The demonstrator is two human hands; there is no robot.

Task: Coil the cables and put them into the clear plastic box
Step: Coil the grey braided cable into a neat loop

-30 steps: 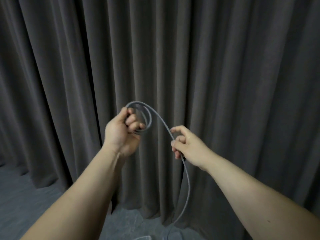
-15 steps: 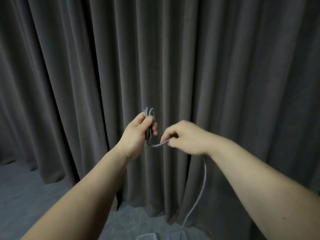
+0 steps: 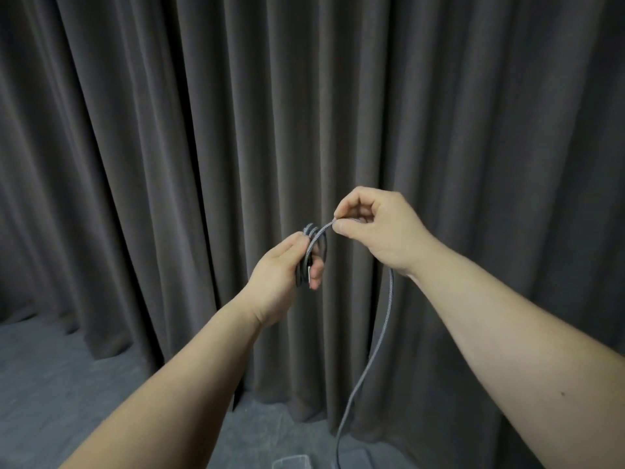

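Observation:
A grey braided cable (image 3: pixel 384 330) is partly wound into a small coil (image 3: pixel 313 247). My left hand (image 3: pixel 284 272) grips that coil at chest height, thumb on the near side, fingers on the far side. Up and to the right, my right hand (image 3: pixel 375 228) pinches the cable between thumb and forefinger just beside the coil. From there the loose length hangs down to the floor at the bottom edge. The rim of the clear plastic box (image 3: pixel 292 462) shows at the bottom centre, mostly cut off by the frame.
A dark grey pleated curtain (image 3: pixel 169 147) fills the whole background close behind my hands. Grey carpet floor (image 3: pixel 50 384) lies at the lower left and along the bottom.
My right hand has risen from below the coil to above and right of it, carrying the cable over the top of the coil. My left hand keeps its grip.

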